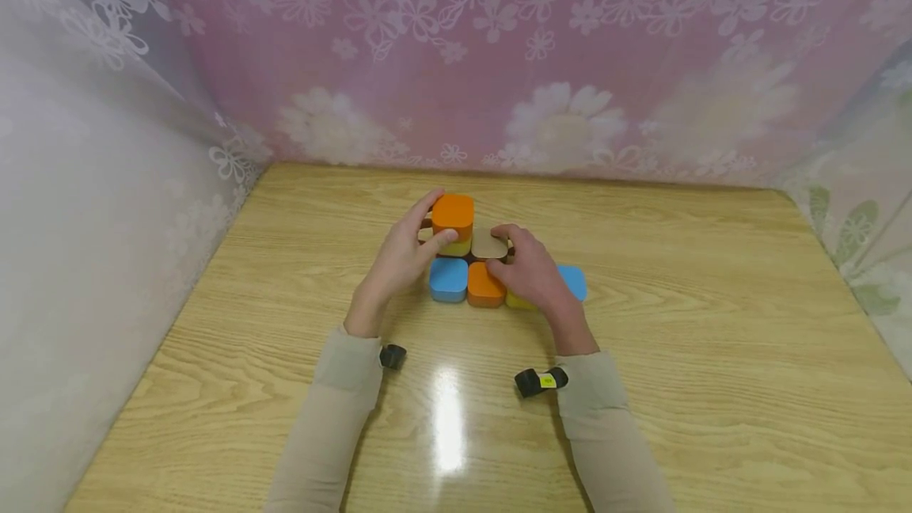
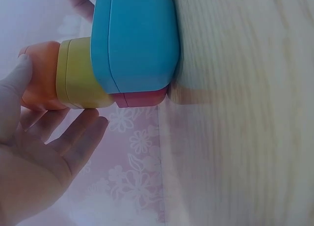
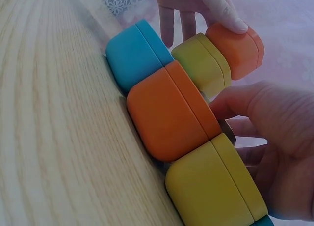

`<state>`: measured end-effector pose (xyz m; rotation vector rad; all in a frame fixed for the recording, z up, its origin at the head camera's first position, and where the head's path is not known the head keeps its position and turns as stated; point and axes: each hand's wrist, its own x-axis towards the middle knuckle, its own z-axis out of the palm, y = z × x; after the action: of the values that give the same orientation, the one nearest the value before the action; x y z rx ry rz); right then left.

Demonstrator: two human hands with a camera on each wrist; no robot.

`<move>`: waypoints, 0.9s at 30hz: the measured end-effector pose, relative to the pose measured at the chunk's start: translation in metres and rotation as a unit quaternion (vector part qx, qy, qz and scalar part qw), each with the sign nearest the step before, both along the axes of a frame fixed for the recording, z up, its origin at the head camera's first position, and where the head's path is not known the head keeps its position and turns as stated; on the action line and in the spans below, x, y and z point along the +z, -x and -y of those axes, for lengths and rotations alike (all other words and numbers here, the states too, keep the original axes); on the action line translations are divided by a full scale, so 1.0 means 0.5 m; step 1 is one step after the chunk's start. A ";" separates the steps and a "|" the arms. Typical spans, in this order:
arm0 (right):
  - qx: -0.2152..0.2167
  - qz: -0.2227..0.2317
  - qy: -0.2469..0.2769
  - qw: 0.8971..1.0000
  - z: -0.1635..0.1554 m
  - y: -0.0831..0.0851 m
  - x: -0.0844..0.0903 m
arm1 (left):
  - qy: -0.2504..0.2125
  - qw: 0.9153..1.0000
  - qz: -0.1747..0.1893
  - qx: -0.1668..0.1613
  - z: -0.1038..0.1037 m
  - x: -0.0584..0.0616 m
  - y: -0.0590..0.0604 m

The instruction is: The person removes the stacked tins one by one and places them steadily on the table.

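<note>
My left hand (image 1: 399, 260) grips an orange rounded box (image 1: 453, 212), thumb on its near side and fingers behind. That box sits on a yellow box (image 2: 76, 71), and a red box (image 2: 142, 99) shows lower in the left wrist view. To the right, a tan-topped box (image 1: 489, 244) lies between the thumb and index finger of my right hand (image 1: 530, 267); its sides are mostly hidden. The right thumb is right at the rim of the front orange box (image 3: 167, 113). Along the front row are a blue box (image 1: 449, 279), that orange one and a yellow box (image 3: 211, 184).
Another blue box (image 1: 572, 282) ends the front row, partly behind my right hand. All stand on a wood-grain table (image 1: 712, 323). A pink flowered curtain (image 1: 442, 85) hangs beyond its far edge. Black wrist cameras (image 1: 539, 381) sit at both sleeves.
</note>
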<state>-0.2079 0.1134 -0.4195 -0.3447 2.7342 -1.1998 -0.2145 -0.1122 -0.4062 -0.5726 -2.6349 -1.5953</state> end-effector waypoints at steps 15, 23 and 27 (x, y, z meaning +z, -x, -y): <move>-0.002 0.005 -0.027 1.000 -0.001 0.004 -0.003 | 0.002 1.000 0.003 0.004 0.000 0.004 -0.001; -0.002 0.013 -0.033 0.999 0.000 0.004 -0.003 | 0.002 1.000 0.000 0.003 -0.001 0.005 -0.002; 0.002 0.008 -0.036 0.999 0.000 0.002 -0.002 | 0.000 1.000 0.005 0.004 -0.001 0.004 -0.002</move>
<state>-0.2088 0.1135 -0.4203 -0.3294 2.7529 -1.0955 -0.2132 -0.1117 -0.4042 -0.5563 -2.6411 -1.5991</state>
